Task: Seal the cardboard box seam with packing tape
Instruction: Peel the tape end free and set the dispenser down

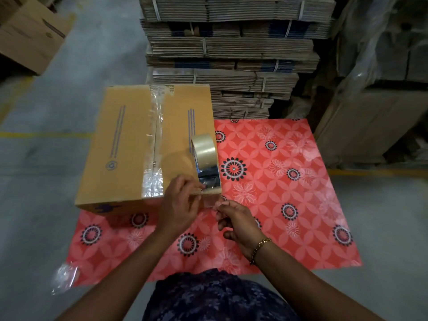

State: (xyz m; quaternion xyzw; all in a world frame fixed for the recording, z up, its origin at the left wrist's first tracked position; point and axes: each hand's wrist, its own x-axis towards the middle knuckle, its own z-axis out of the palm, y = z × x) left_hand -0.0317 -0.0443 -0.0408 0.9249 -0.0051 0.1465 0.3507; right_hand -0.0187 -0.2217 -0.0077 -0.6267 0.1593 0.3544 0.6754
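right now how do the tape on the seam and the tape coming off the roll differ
The seam tape lies stuck flat along the box top, crinkled; the pulled strip hangs free off the roll, stretched toward both hands, left and right. Both are clear and glossy.

red floral mat (289, 181) on floor | bundled flat cartons (231, 54) stacked behind | crumpled plastic (66, 278) near-left

arms: bare, no sleeves | right wrist: gold chain bracelet (259, 249) | garment (215, 297): dark blue floral
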